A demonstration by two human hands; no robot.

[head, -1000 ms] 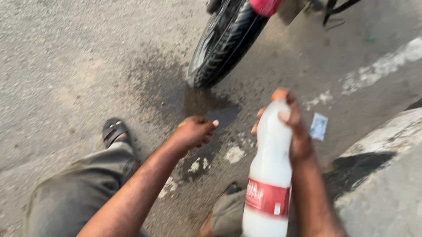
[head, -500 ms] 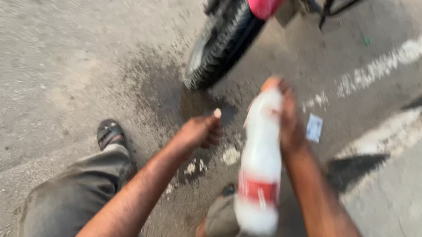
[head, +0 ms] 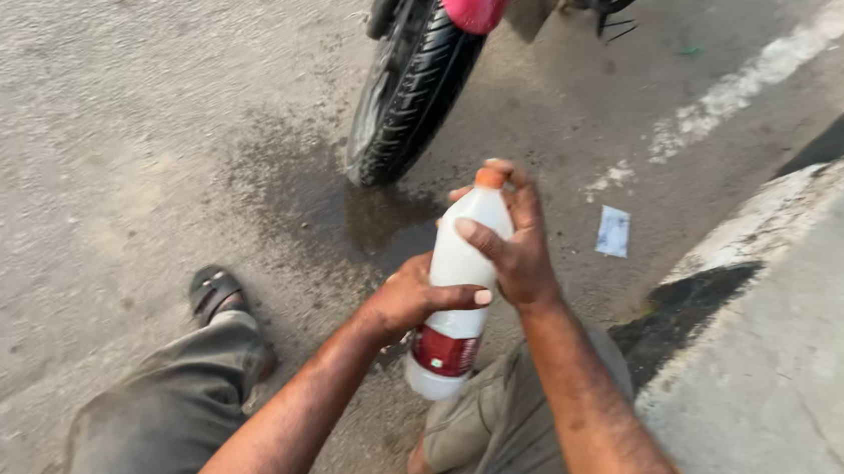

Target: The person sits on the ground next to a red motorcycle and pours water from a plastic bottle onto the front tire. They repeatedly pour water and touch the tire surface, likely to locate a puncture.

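White plastic bottle (head: 458, 285) with red label, frame centre: left hand (head: 415, 297) gripping body, right hand (head: 512, 244) wrapping neck; tilting risks spilling.

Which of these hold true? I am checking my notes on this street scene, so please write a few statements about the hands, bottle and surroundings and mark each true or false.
1. Both hands are on the white bottle. True: the left hand grips its middle and the right hand wraps its upper part.
2. The bottle has a blue cap. False: the cap is orange.
3. A motorcycle tyre stands on the road beyond the bottle. True.
4. The road under the tyre is dry all over. False: a dark wet patch spreads there.
5. A small pale packet lies on the road near the kerb. True.
6. The bottle's label is green. False: the label is red.
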